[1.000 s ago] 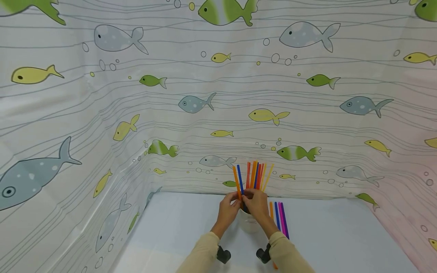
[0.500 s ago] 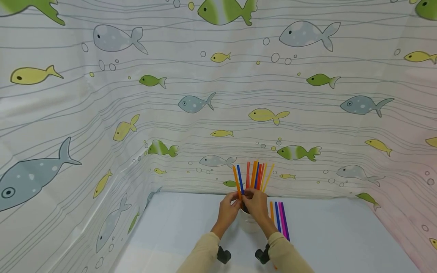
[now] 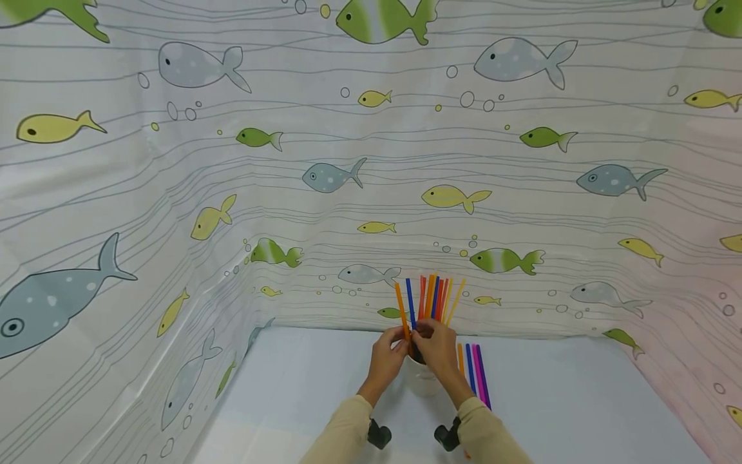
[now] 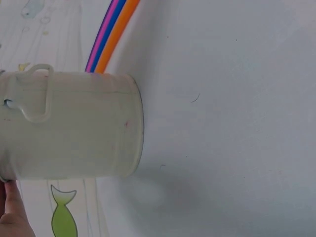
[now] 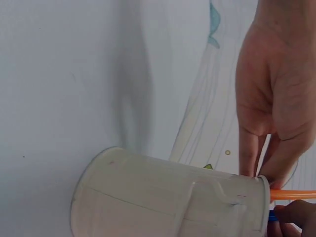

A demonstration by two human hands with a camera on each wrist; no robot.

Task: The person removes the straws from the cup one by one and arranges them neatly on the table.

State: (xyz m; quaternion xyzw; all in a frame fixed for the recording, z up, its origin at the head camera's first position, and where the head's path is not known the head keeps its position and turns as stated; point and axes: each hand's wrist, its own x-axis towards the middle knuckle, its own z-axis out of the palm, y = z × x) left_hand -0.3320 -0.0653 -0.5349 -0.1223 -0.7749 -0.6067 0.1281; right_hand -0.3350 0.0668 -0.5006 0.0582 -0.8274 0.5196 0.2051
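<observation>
A whitish cup (image 3: 424,381) with a handle stands on the table between my two hands, holding a bunch of red, orange, blue and yellow straws (image 3: 435,299). At its left rim my left hand (image 3: 387,356) pinches an orange straw (image 3: 401,303); in the right wrist view this hand's fingertips are right at the rim. My right hand (image 3: 438,346) reaches over the cup's mouth and pinches a blue straw (image 3: 411,298), whose lower end is hidden in the cup. The right wrist view has the right thumb (image 5: 296,213) against the blue straw.
Right of the cup, orange, blue, pink and purple straws (image 3: 477,370) lie side by side on the white table (image 3: 568,393), partly behind the right forearm. A fish-patterned sheet (image 3: 371,142) forms the back and sides. Black wrist cameras hang under both wrists.
The blue straw's top has shifted slightly right, away from the orange one, and it stands more upright. My right hand has moved slightly with it; my left hand stays in place.
</observation>
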